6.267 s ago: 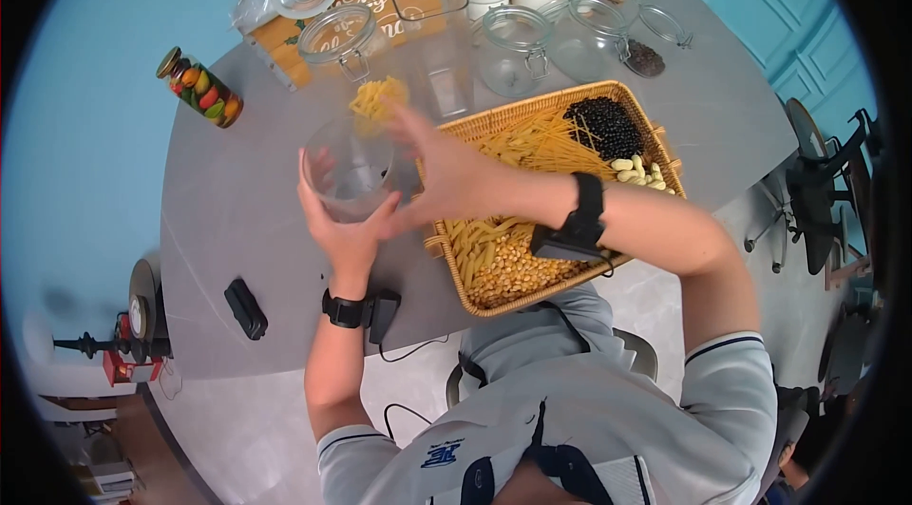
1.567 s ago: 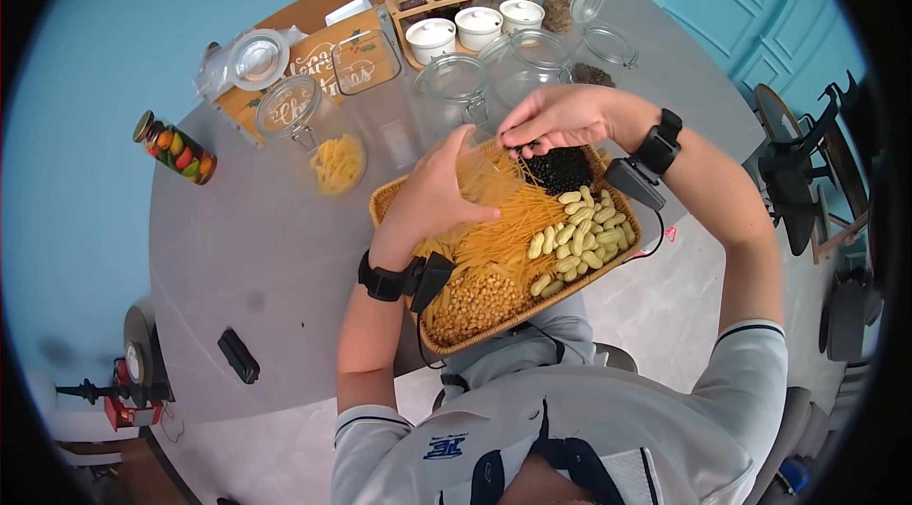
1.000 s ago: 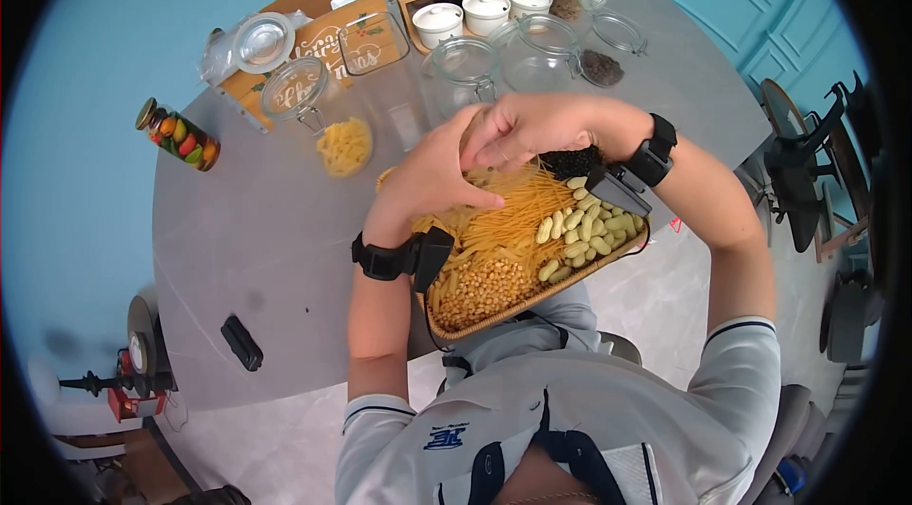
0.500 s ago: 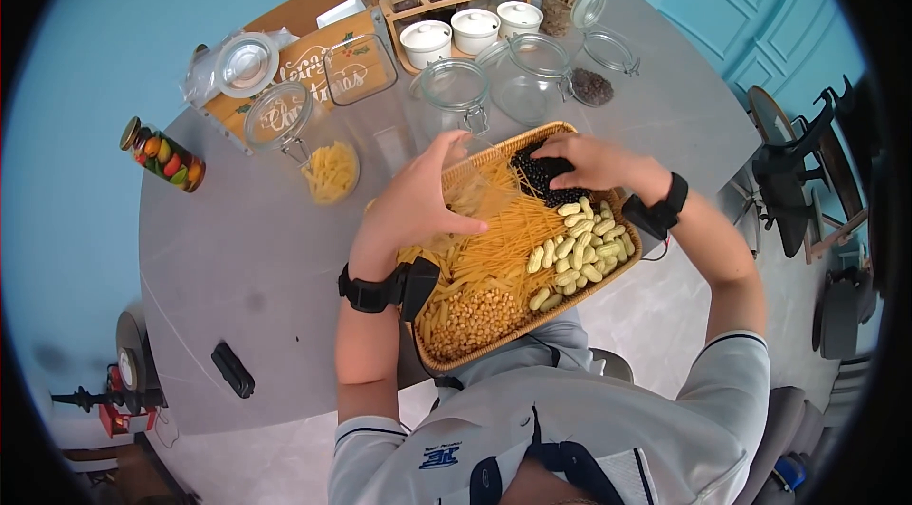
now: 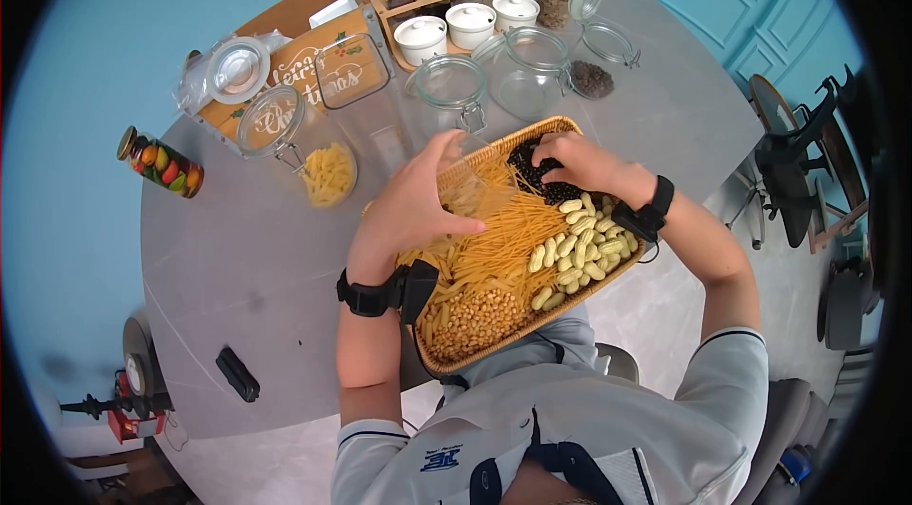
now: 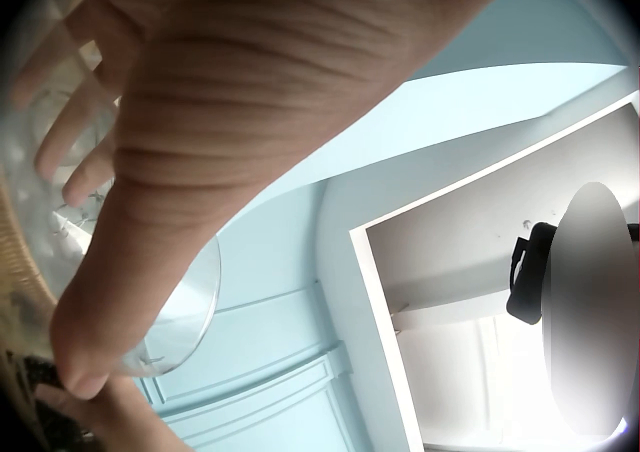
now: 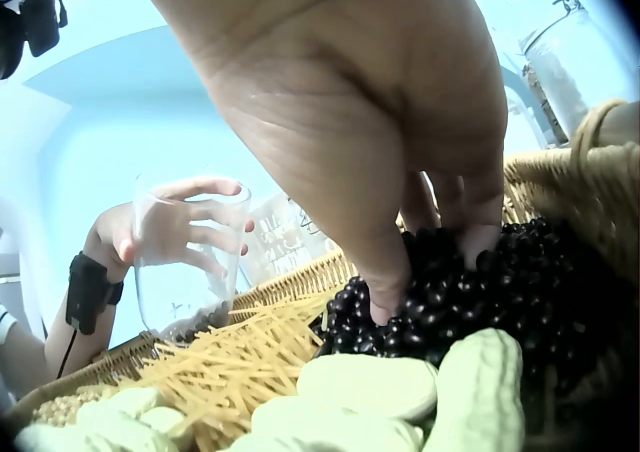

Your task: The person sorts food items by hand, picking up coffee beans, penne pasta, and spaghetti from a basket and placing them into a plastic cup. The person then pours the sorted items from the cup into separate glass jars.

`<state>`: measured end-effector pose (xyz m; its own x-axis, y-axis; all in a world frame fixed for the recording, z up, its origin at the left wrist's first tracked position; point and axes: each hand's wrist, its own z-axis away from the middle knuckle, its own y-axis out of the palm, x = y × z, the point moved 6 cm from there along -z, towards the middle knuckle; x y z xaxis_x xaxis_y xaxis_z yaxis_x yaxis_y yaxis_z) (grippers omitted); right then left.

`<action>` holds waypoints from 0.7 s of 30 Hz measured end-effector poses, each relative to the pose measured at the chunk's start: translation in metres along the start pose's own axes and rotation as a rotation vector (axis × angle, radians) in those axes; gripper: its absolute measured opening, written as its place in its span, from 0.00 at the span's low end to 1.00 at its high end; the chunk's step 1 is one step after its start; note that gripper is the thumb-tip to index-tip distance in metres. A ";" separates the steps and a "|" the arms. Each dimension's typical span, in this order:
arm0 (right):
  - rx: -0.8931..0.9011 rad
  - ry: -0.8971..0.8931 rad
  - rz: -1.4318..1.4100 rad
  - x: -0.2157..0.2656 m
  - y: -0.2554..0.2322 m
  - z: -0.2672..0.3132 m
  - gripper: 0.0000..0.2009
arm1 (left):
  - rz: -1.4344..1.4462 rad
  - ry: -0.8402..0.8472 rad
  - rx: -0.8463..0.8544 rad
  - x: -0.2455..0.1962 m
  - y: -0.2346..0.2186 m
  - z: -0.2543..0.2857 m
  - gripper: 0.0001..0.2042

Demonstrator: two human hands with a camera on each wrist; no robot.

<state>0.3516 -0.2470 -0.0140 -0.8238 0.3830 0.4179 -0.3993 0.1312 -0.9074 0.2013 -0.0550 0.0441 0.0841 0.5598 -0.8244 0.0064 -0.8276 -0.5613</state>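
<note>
My left hand (image 5: 404, 206) holds a clear, open-topped jar (image 7: 165, 272) tilted over the wicker basket (image 5: 532, 320), its thumb and fingers spread around the wall. A few black beans lie in the jar's bottom in the right wrist view. My right hand (image 5: 594, 166) has its fingertips and thumb curled down into the pile of black beans (image 7: 430, 312) at the basket's far right corner. Closest to that hand are peanuts (image 5: 589, 253). Spaghetti (image 5: 522, 225) fills the middle, and corn kernels (image 5: 475, 315) lie toward the near left.
Behind the basket stand open clip-top jars (image 5: 451, 87) and a tall clear container (image 5: 366, 106). One jar at left holds short pasta (image 5: 330, 174). White lidded pots (image 5: 421, 38) line a wooden rack. A pickle jar (image 5: 161, 163) and a black case (image 5: 237, 374) are at the left.
The left hand has brought the clear jar from over the table to above the basket. The right hand went to the jar's mouth, then back down into the black beans.
</note>
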 end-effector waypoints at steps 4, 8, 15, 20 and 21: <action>-0.092 0.000 -0.113 -0.015 -0.007 -0.010 0.06 | -0.002 -0.010 0.009 0.002 0.001 -0.001 0.53; 0.059 0.325 -0.585 -0.033 -0.005 -0.014 0.05 | -0.013 -0.001 0.004 0.005 0.002 -0.002 0.53; 0.194 0.522 -1.096 -0.055 -0.005 -0.013 0.08 | -0.040 0.021 -0.010 0.005 0.003 -0.002 0.53; 0.315 0.442 -1.272 -0.001 -0.042 -0.025 0.09 | -0.019 0.040 -0.017 0.005 0.005 -0.003 0.52; 0.345 0.411 -1.251 0.015 -0.046 -0.030 0.10 | -0.013 0.037 -0.017 0.006 0.006 -0.004 0.52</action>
<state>0.3697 -0.2202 0.0327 0.3147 0.4277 0.8474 -0.9136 0.3786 0.1483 0.2055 -0.0569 0.0365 0.1210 0.5690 -0.8134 0.0243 -0.8209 -0.5706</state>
